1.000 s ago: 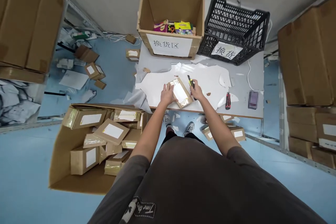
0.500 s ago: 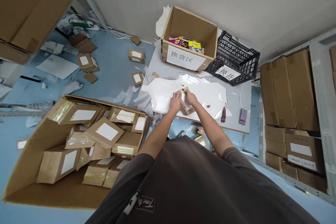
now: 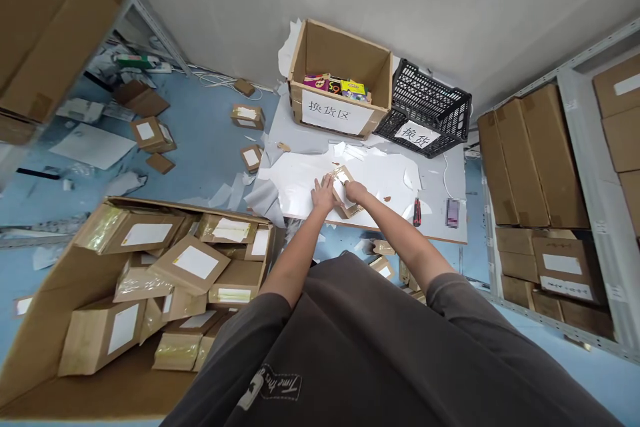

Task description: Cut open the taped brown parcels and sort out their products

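A small cardboard box (image 3: 356,207) with clear tape and a white label lies at the table's front edge. My left hand (image 3: 323,195) rests against the box's left side, its fingers stretched out and spread. Over the top of the box, my right hand (image 3: 356,192) is closed around a utility knife (image 3: 344,183), of which only a small dark bit shows; the rest is hidden by the fingers. A red and black tool (image 3: 417,212) lies on the table to the right of my hands.
A labelled open carton (image 3: 333,113) with colourful packs and a black plastic crate (image 3: 425,127) stand at the table's back. A phone-like object (image 3: 452,213) lies at the right. At left, a big carton (image 3: 30,347) holds several taped boxes. Shelves with cartons (image 3: 550,153) stand at right.
My right hand has drawn the utility knife a little along the box top, and its yellow part no longer shows. The whole view has shifted slightly. My left hand stays at the box.
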Demonstrator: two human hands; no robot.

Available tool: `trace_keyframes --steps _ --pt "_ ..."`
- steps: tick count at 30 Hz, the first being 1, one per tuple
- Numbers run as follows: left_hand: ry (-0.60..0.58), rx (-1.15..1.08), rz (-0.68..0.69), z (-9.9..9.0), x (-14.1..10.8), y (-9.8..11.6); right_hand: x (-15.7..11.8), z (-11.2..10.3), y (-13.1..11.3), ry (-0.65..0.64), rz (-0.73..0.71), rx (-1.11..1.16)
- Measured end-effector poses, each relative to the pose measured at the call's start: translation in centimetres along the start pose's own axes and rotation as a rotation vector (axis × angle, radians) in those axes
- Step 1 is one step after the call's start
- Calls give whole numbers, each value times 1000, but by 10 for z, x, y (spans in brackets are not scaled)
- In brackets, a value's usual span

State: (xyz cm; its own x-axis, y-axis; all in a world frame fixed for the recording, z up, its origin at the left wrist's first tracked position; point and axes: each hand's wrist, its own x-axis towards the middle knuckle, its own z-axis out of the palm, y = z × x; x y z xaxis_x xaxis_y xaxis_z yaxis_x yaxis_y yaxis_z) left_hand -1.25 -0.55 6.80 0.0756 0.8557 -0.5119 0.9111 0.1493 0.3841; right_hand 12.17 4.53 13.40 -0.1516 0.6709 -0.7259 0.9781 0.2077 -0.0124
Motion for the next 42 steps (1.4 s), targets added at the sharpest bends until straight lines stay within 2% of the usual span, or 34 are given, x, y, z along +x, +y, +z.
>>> trace_keyframes --steps 3,7,12,18,21,22,24,27,29,33,36,39,42 --pt "14 16 0 2 1 -2 -14 9 7 -40 13 26" --pt "39 33 -5 4 3 -2 -44 31 31 -113 28 80" --pt "33 65 -18 4 5 0 -78 61 57 -98 24 109" --pt "11 140 -43 1 8 5 -83 72 61 -89 6 132" --pt "63 226 -16 -2 6 13 -86 79 63 -49 4 171" --pt "85 259 33 -3 4 16 -87 81 64 -39 7 183" --pt "79 318 238 -5 0 22 -90 88 65 -20 11 195" --pt "-50 388 612 -5 -8 27 -97 98 68 36 -2 181" --pt "-109 447 692 -4 -12 30 -105 105 73 76 -5 180" --pt "-96 532 630 -2 -15 41 -126 122 91 121 23 294" --pt "-84 497 579 1 -16 51 -132 132 108 121 6 541" --pt "-73 438 507 9 -20 59 -123 138 120 131 2 791" --pt "-41 394 437 17 -27 62 -104 141 124 139 -1 884"
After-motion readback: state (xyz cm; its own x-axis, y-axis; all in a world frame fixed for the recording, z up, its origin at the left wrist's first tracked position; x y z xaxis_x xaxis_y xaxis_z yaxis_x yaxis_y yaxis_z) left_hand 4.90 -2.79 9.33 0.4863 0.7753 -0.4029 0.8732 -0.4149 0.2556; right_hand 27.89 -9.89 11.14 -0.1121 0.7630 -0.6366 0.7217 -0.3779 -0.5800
